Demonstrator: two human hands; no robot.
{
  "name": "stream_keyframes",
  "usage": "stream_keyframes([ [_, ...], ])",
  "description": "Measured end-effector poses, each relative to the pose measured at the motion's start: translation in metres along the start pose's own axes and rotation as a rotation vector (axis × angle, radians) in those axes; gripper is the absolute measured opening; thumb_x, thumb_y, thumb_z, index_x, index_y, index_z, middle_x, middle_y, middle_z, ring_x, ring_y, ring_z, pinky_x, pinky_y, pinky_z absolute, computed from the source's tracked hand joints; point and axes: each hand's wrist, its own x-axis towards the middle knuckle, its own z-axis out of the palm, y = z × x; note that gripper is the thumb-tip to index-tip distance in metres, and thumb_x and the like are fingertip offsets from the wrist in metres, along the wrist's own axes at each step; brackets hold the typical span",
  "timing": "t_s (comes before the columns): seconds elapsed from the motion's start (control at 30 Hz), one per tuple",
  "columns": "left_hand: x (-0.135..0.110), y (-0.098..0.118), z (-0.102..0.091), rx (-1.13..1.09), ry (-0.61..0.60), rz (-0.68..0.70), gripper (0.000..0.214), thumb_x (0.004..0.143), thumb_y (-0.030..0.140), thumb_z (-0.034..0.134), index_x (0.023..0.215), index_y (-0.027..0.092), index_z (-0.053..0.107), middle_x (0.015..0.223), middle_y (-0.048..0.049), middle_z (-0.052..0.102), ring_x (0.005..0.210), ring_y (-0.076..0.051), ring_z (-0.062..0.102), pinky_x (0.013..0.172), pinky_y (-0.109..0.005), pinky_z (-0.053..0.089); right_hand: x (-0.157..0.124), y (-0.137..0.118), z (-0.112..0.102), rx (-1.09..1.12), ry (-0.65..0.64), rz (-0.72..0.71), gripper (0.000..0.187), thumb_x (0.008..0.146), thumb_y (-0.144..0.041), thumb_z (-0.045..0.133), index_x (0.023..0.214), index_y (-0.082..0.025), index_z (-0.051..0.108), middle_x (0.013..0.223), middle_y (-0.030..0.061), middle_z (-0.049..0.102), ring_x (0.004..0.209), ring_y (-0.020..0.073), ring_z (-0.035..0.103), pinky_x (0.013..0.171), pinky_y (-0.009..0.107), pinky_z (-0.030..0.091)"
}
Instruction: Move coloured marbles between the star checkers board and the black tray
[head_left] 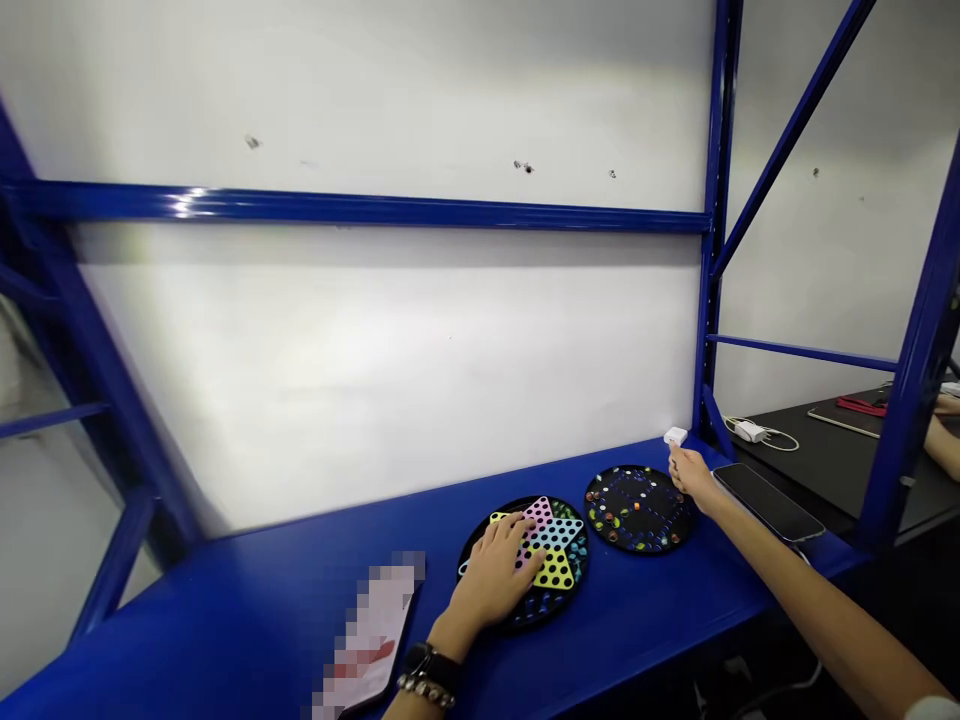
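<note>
My left hand [495, 572] lies spread on a round black Chinese checkers board [555, 570] with a pink, yellow and blue star-shaped face. A black watch and a beaded bracelet circle my left wrist. My right hand [694, 478] reaches past a second round black board [637, 510], which holds coloured marbles. Its fingers are curled at a small white block [675, 436], and I cannot tell whether they grip it. A black smartphone [769, 503] lies beside my right forearm.
A pixelated, blurred flat object [367, 630] lies on the blue shelf top [652, 610]. Blue steel uprights and braces frame the white wall. At the right, a white charger [750, 431] sits on a black table [817, 470], and a co-worker's hand [946, 405] rests there.
</note>
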Motion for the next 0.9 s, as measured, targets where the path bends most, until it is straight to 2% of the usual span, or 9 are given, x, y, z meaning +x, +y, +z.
stream_keyframes([
  [0.1, 0.001, -0.002, 0.003, 0.005, 0.021, 0.011, 0.05, 0.093, 0.05, 0.043, 0.133, 0.024, 0.058, 0.146, -0.009, 0.051, 0.136, -0.032, 0.043, 0.111, -0.051, 0.038, -0.008, -0.008, 0.002, 0.37, -0.131, 0.153, 0.042, 0.093, -0.057, 0.037, 0.068, -0.024, 0.035, 0.057, -0.0041, 0.043, 0.042, 0.0094, 0.034, 0.039, 0.02, 0.025],
  [0.17, 0.001, -0.003, 0.004, 0.006, 0.031, 0.016, 0.049, 0.093, 0.049, 0.043, 0.132, 0.024, 0.058, 0.145, -0.0089, 0.052, 0.136, -0.032, 0.044, 0.111, -0.051, 0.038, -0.016, -0.012, 0.007, 0.454, -0.218, 0.212, 0.036, 0.092, -0.052, 0.04, 0.07, -0.024, 0.038, 0.058, -0.0055, 0.042, 0.04, 0.0076, 0.028, 0.038, 0.019, 0.019],
  [0.23, 0.001, -0.003, 0.003, 0.0, 0.018, 0.013, 0.05, 0.093, 0.049, 0.044, 0.133, 0.023, 0.058, 0.146, -0.0099, 0.051, 0.136, -0.032, 0.043, 0.111, -0.051, 0.037, -0.027, -0.014, 0.011, 0.274, -0.261, 0.158, 0.036, 0.094, -0.051, 0.038, 0.071, -0.023, 0.04, 0.056, -0.0067, 0.037, 0.04, 0.0079, 0.024, 0.039, 0.02, 0.018],
  [0.3, 0.001, -0.002, 0.002, -0.007, -0.001, 0.008, 0.051, 0.094, 0.049, 0.043, 0.134, 0.021, 0.057, 0.147, -0.0109, 0.05, 0.137, -0.032, 0.041, 0.112, -0.052, 0.036, -0.039, -0.017, 0.013, 0.023, -0.282, 0.028, 0.039, 0.095, -0.049, 0.04, 0.067, -0.022, 0.043, 0.054, -0.0046, 0.039, 0.044, 0.0098, 0.033, 0.043, 0.022, 0.025],
  [0.4, 0.001, 0.0, 0.001, -0.009, -0.013, 0.005, 0.052, 0.094, 0.05, 0.042, 0.136, 0.022, 0.055, 0.149, -0.0106, 0.048, 0.138, -0.033, 0.04, 0.112, -0.053, 0.036, -0.06, -0.02, 0.01, -0.485, -0.321, -0.213, 0.037, 0.097, -0.038, 0.043, 0.065, -0.019, 0.051, 0.066, 0.0035, 0.059, 0.065, 0.0163, 0.056, 0.057, 0.025, 0.036],
  [0.5, 0.002, -0.001, 0.002, -0.003, -0.007, 0.006, 0.051, 0.095, 0.05, 0.041, 0.136, 0.023, 0.055, 0.149, -0.0092, 0.049, 0.138, -0.032, 0.041, 0.112, -0.051, 0.037, -0.083, -0.023, 0.005, -0.94, -0.359, -0.356, 0.034, 0.101, -0.03, 0.035, 0.082, -0.018, 0.061, 0.086, 0.0097, 0.07, 0.08, 0.0223, 0.066, 0.065, 0.029, 0.039],
  [0.63, 0.003, -0.004, 0.005, -0.016, 0.022, 0.02, 0.05, 0.095, 0.05, 0.041, 0.134, 0.023, 0.057, 0.147, -0.0094, 0.05, 0.136, -0.031, 0.043, 0.111, -0.05, 0.038, -0.105, -0.025, 0.006, -1.121, -0.407, -0.43, 0.034, 0.103, -0.028, 0.029, 0.106, -0.019, 0.062, 0.094, 0.0108, 0.072, 0.078, 0.0243, 0.07, 0.063, 0.03, 0.039],
  [0.8, 0.002, -0.004, 0.005, -0.014, 0.016, 0.011, 0.052, 0.094, 0.051, 0.041, 0.136, 0.023, 0.056, 0.149, -0.0102, 0.048, 0.138, -0.033, 0.04, 0.111, -0.053, 0.037, -0.11, -0.027, 0.008, -1.19, -0.475, -0.407, 0.034, 0.103, -0.027, 0.029, 0.109, -0.017, 0.061, 0.094, 0.0141, 0.073, 0.081, 0.0277, 0.07, 0.065, 0.032, 0.04],
  [0.9, 0.001, -0.002, 0.003, -0.007, 0.024, 0.016, 0.052, 0.094, 0.05, 0.041, 0.135, 0.022, 0.057, 0.148, -0.0106, 0.049, 0.138, -0.033, 0.041, 0.11, -0.052, 0.039, -0.099, -0.031, 0.002, -1.08, -0.522, -0.346, 0.036, 0.103, -0.034, 0.029, 0.102, -0.018, 0.061, 0.09, 0.013, 0.072, 0.08, 0.0271, 0.069, 0.065, 0.032, 0.04],
])
